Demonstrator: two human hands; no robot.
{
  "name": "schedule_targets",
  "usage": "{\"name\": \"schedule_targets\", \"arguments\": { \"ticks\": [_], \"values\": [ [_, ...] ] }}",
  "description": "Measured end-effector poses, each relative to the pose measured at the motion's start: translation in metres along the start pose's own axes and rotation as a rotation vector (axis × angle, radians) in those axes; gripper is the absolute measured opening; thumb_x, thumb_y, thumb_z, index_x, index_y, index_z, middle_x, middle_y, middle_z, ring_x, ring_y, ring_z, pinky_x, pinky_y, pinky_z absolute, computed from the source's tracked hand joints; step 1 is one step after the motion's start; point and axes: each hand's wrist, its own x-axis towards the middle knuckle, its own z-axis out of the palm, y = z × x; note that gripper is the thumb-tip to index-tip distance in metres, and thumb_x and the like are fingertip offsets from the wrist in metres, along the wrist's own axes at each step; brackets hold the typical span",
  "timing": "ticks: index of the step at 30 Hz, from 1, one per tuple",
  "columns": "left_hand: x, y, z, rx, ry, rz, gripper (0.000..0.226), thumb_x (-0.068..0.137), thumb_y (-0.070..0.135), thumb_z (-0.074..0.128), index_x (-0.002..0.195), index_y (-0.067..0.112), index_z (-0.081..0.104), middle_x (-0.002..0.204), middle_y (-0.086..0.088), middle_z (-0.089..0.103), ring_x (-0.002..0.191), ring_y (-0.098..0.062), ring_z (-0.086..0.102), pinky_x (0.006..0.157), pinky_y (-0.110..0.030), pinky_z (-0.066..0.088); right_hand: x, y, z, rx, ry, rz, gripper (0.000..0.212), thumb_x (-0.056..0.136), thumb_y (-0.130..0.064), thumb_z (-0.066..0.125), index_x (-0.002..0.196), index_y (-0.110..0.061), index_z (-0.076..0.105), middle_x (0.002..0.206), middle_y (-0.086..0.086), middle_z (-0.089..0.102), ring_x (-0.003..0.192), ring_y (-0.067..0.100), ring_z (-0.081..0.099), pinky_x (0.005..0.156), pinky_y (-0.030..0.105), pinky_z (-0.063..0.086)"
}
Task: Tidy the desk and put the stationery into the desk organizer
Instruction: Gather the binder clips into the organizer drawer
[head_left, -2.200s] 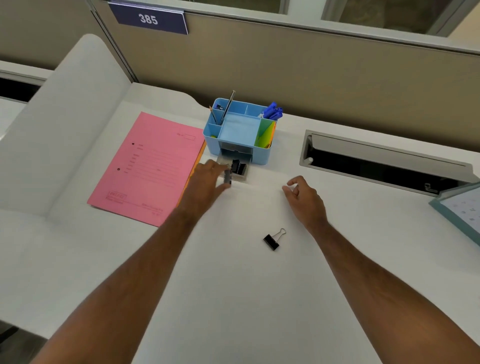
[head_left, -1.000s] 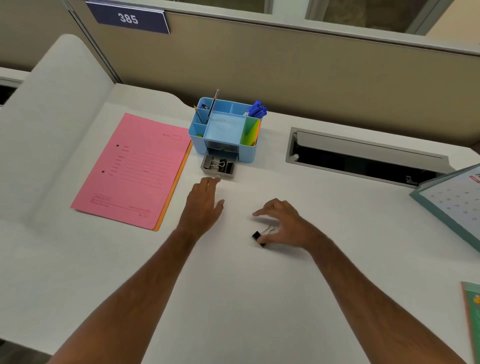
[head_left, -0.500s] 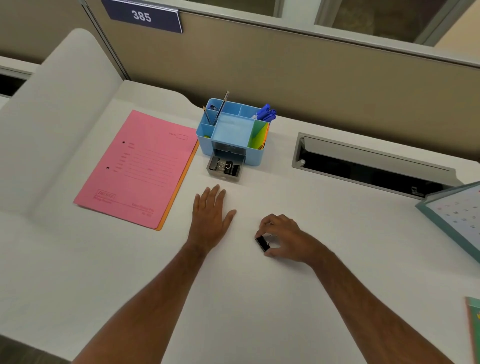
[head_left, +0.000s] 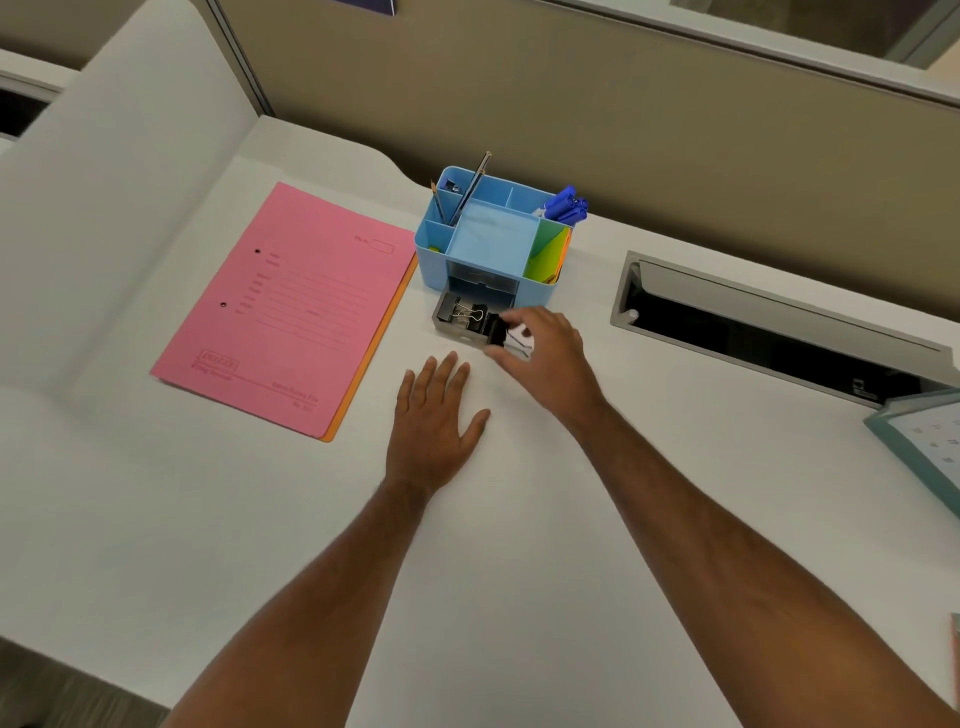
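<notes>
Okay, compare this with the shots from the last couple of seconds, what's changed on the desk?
The right hand picked the black binder clip off the open desk and carried it forward to the organizer's pulled-out drawer, where it pinches it at the drawer's edge. The left hand drew back from the drawer and lies flat on the desk. The blue organizer and pink folder stayed put.
</notes>
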Motion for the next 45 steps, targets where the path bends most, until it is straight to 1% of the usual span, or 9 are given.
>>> {"name": "schedule_targets", "arguments": {
  "ticks": [4,8,12,19,27,31,36,40,45],
  "values": [
    [0.0,0.001,0.0,0.002,-0.017,-0.016,0.071,0.103,0.064,0.031,0.161,0.023,0.026,0.171,0.0,0.018,0.159,-0.021,0.009,0.129,-0.048,0.007,0.033,-0.018,0.013,-0.12,0.035,-0.02,0.046,0.088,-0.045,0.076,0.127,-0.026,0.059,0.126,-0.004,0.066,0.118,0.017,0.056,0.096,0.036,0.047],
    [0.0,0.001,0.0,-0.003,-0.033,-0.025,0.072,0.103,0.065,0.027,0.162,0.023,0.024,0.171,0.0,0.016,0.159,-0.02,0.007,0.129,-0.048,0.007,0.045,-0.025,0.022,-0.173,0.068,-0.061,0.04,0.087,-0.045,0.077,0.116,-0.023,0.06,0.115,-0.001,0.069,0.105,0.018,0.059,0.084,0.035,0.056],
    [0.001,0.001,0.0,-0.007,-0.036,-0.032,0.072,0.103,0.065,0.028,0.162,0.023,0.024,0.171,0.0,0.017,0.159,-0.021,0.009,0.128,-0.049,0.009,0.05,-0.025,0.027,-0.245,0.062,-0.105,0.039,0.088,-0.05,0.074,0.113,-0.023,0.062,0.111,0.0,0.071,0.098,0.017,0.06,0.07,0.025,0.048],
    [0.001,0.002,-0.002,0.002,-0.027,-0.029,0.072,0.103,0.065,0.028,0.161,0.023,0.026,0.17,-0.001,0.019,0.158,-0.022,0.011,0.128,-0.049,0.009,0.04,-0.018,0.031,-0.199,0.126,-0.105,0.03,0.093,-0.041,0.072,0.113,-0.022,0.062,0.113,-0.001,0.069,0.102,0.017,0.061,0.069,0.022,0.048],
    [0.003,0.001,-0.001,-0.068,-0.007,-0.034,0.069,0.102,0.062,0.036,0.158,0.022,0.032,0.168,-0.001,0.025,0.157,-0.023,0.017,0.129,-0.047,0.009,-0.005,0.003,0.034,0.245,0.192,0.191,0.013,0.095,-0.036,0.068,0.097,-0.024,0.064,0.087,-0.012,0.066,0.079,0.009,0.061,0.068,0.026,0.055],
    [0.011,0.006,-0.006,-0.368,0.124,-0.196,0.054,0.101,0.037,0.055,0.15,0.018,0.042,0.156,-0.003,0.044,0.148,-0.023,0.035,0.125,-0.037,0.013,-0.022,0.004,0.042,0.585,0.125,0.437,0.009,0.098,-0.028,0.064,0.099,-0.021,0.07,0.091,-0.009,0.075,0.086,0.011,0.071,0.076,0.029,0.06],
    [0.043,0.029,-0.035,-0.768,0.221,-0.657,0.044,0.104,0.022,0.055,0.147,0.025,0.044,0.149,0.003,0.052,0.138,-0.019,0.045,0.122,-0.047,0.03,-0.025,-0.013,0.052,1.016,0.045,0.668,0.025,0.101,-0.02,0.062,0.124,-0.013,0.069,0.109,-0.002,0.077,0.098,0.019,0.075,0.082,0.036,0.064],
    [0.066,0.039,-0.054,-1.085,0.153,-0.778,0.046,0.108,0.023,0.047,0.152,0.032,0.038,0.154,0.004,0.046,0.14,-0.02,0.045,0.118,-0.042,0.036,-0.021,-0.02,0.056,1.221,0.057,0.715,0.028,0.099,-0.02,0.065,0.126,-0.011,0.067,0.117,0.006,0.075,0.105,0.022,0.074,0.088,0.038,0.062],
    [0.08,0.045,-0.066,-1.166,0.099,-0.799,0.047,0.109,0.021,0.041,0.156,0.03,0.034,0.158,0.0,0.042,0.142,-0.023,0.043,0.104,-0.034,0.039,-0.012,-0.022,0.054,1.247,0.076,0.707,0.037,0.099,-0.021,0.066,0.134,-0.01,0.062,0.123,0.007,0.072,0.106,0.021,0.073,0.082,0.033,0.062]
  ]
}}
